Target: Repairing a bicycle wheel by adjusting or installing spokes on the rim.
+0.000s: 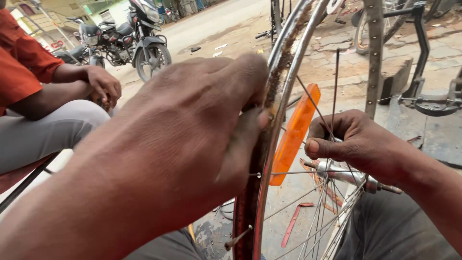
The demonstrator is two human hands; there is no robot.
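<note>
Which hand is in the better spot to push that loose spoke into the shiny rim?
Probably the right hand: it pinches a loose spoke by the hub. The left hand grips the rim, thumb pressed on its inner side, steadying the wheel.

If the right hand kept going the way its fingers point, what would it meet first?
Probably the orange reflector: the right hand points left through the spokes toward it, with the rim beyond. Depth is unclear.

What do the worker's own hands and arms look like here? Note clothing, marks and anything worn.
Both forearms are bare, with no sleeves in view. The left hand and right hand wear no gloves, rings or watch. Dark grime marks the left fingers.
</note>
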